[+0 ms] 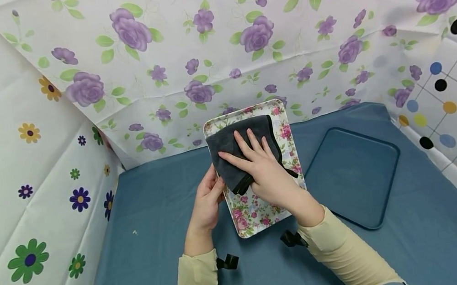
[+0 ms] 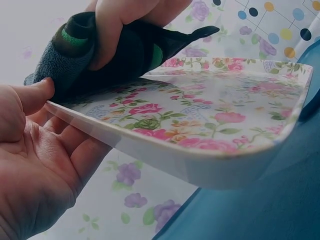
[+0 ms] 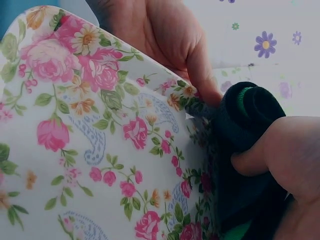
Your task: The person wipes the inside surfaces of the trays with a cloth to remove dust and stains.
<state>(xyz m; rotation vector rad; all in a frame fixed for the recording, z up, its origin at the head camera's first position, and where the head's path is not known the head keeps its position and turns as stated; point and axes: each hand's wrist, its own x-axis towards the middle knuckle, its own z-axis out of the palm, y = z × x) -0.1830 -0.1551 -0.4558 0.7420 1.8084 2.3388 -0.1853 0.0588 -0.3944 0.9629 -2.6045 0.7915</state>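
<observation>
A white tray (image 1: 259,206) with pink flowers is held tilted above the blue-covered table. My left hand (image 1: 209,197) grips its left edge, thumb on the rim and fingers underneath, as the left wrist view (image 2: 40,165) shows. A folded dark grey cloth (image 1: 228,142) with black edging lies against the tray's upper face. My right hand (image 1: 266,171) presses the cloth there with spread fingers. In the right wrist view, its thumb (image 3: 255,160) bears on the cloth's rolled lower edge (image 3: 245,110), where a green lining shows. Part of the tray is hidden beneath cloth and hand.
A dark blue rectangular tray (image 1: 355,176) lies flat on the blue tablecloth (image 1: 151,241) to the right. Flower-printed sheeting (image 1: 188,64) rises behind the table, with another patterned sheet (image 1: 448,107) at the right. Black wrist mounts (image 1: 227,262) project from both sleeves.
</observation>
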